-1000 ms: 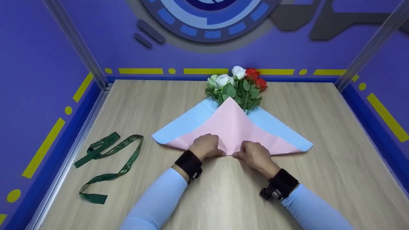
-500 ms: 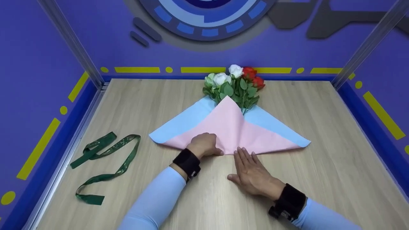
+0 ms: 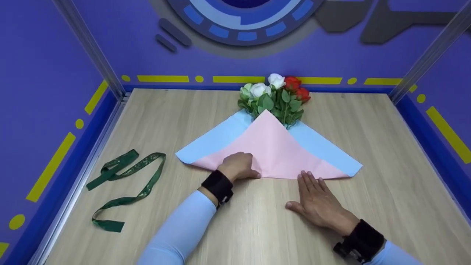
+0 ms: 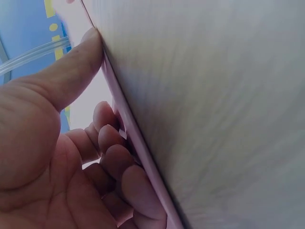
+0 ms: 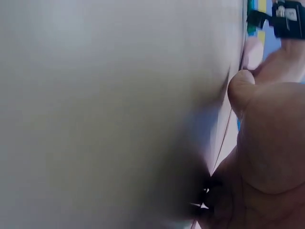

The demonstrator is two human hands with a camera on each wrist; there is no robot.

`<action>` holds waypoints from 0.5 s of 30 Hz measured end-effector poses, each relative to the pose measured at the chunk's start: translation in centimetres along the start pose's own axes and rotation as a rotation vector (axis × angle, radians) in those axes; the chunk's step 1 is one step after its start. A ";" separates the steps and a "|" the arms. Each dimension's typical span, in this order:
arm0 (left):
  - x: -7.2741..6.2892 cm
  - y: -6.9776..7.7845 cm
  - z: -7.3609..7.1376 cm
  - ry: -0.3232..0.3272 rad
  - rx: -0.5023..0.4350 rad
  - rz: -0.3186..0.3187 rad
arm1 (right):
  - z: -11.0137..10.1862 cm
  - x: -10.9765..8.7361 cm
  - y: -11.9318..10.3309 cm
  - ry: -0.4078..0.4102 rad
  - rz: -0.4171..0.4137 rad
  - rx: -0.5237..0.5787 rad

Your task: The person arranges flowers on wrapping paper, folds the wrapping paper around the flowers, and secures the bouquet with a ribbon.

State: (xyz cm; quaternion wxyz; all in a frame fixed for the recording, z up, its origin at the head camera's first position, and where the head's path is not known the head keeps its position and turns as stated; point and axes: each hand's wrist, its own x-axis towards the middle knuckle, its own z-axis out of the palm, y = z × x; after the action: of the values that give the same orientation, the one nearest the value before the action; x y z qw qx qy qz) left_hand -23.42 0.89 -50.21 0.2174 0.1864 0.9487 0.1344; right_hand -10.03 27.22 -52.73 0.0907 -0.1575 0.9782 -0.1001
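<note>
A sheet of wrapping paper, pink outside and light blue inside, lies folded up over the stems of a rose bouquet. White, pale green and red roses show above its pink peak. At the bottom fold, left of centre, my left hand holds the paper with curled fingers. The left wrist view has the thumb on the fold's edge and bent fingertips against the pink sheet. My right hand lies flat, straight fingertips touching the fold farther right, thumb spread. Stems are hidden under the paper.
A green patterned ribbon lies loosely looped on the wooden table to the left. Blue-purple panels with yellow marks stand at the back and both sides.
My right hand has let go of its grip near the fold's middle, flattened out, and slid right along the bottom edge. The left hand has stayed in place on the paper.
</note>
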 end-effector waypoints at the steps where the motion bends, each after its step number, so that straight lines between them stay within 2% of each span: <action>1: 0.0 0.0 0.0 -0.003 -0.001 -0.001 | -0.1 -0.3 0.5 0.006 0.022 0.011; 6: 0.0 -0.2 -0.1 -0.008 0.005 -0.005 | -0.4 -1.7 3.1 0.021 0.115 0.056; 9: 0.0 -0.1 -0.1 -0.011 -0.001 -0.008 | -0.7 -2.5 4.2 0.019 0.164 0.044; 13: 0.0 0.0 -0.2 -0.011 -0.008 -0.009 | -1.8 -2.7 4.0 0.024 0.233 -0.072; 15: -0.1 0.1 -0.2 -0.012 -0.006 -0.007 | -2.4 -2.2 3.1 0.085 0.230 -0.161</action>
State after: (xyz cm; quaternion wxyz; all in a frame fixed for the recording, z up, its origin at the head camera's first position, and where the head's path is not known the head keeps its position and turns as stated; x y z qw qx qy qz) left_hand -23.41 0.91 -50.02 0.2239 0.1829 0.9477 0.1353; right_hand -9.31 31.18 -50.81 0.0470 -0.0469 0.9977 -0.0168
